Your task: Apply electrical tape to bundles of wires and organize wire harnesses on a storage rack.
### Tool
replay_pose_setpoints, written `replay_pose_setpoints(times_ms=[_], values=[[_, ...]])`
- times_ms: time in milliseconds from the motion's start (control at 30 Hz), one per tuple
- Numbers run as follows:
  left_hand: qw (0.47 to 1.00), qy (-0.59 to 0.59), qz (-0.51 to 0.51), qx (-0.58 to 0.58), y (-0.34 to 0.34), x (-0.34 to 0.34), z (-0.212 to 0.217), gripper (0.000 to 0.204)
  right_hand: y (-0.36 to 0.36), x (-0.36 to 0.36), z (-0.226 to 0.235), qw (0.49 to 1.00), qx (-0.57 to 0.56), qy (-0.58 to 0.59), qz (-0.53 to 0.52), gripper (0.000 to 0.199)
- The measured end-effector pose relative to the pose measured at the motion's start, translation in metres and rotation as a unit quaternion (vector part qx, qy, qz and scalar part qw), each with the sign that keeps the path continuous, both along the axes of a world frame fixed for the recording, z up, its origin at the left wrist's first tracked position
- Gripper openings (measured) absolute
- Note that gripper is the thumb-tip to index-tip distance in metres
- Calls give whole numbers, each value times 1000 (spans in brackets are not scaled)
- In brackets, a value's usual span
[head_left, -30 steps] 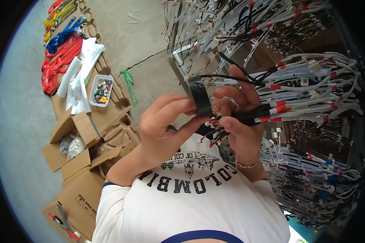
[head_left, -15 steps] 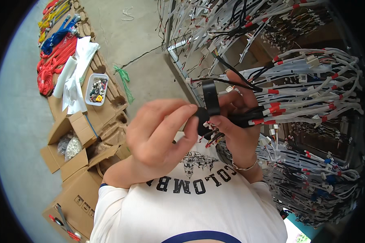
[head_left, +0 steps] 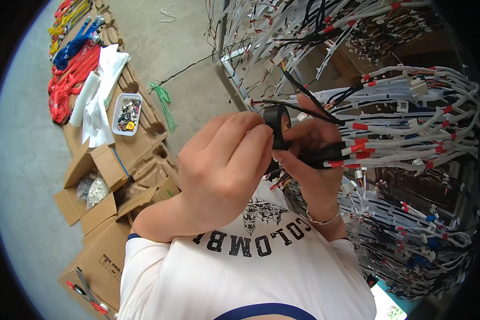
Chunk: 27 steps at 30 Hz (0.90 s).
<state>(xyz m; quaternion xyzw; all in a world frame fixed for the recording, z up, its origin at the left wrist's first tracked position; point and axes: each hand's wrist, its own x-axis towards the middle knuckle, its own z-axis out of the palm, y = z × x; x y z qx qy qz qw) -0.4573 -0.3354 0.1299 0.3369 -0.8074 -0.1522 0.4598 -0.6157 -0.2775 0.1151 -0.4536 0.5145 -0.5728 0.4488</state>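
Note:
A roll of black tape (head_left: pixel 276 118) is between my two hands. The closed fingers of my left hand (head_left: pixel 224 160) press against its near-left side. My right hand (head_left: pixel 310 146), with a bracelet at the wrist, is closed round a black-wrapped part of a wire harness (head_left: pixel 321 156). Its fingertips also touch the roll's inner side. White and red-banded cables (head_left: pixel 389 152) run from this grip to the right. Small connectors and wire ends below the roll are partly hidden by my left hand.
Many hanging cable bundles (head_left: pixel 421 250) crowd the right on a metal frame (head_left: pixel 234 80). At left are a white tub of small parts (head_left: pixel 127 114), plastic sheeting (head_left: pixel 98 96), red cables (head_left: pixel 74 85), an opened cardboard box (head_left: pixel 98 213) and scissors (head_left: pixel 90 296).
My left hand has moved right and closed against the tape roll, which has turned from edge-on to show its opening. My right hand stays on the harness.

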Motion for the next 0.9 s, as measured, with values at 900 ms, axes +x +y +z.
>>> replay_pose_setpoints(times_ms=[900], values=[[959,121,-136,218,-21,12,-19,20,1,-1,8,998,61,-31,0,45]])
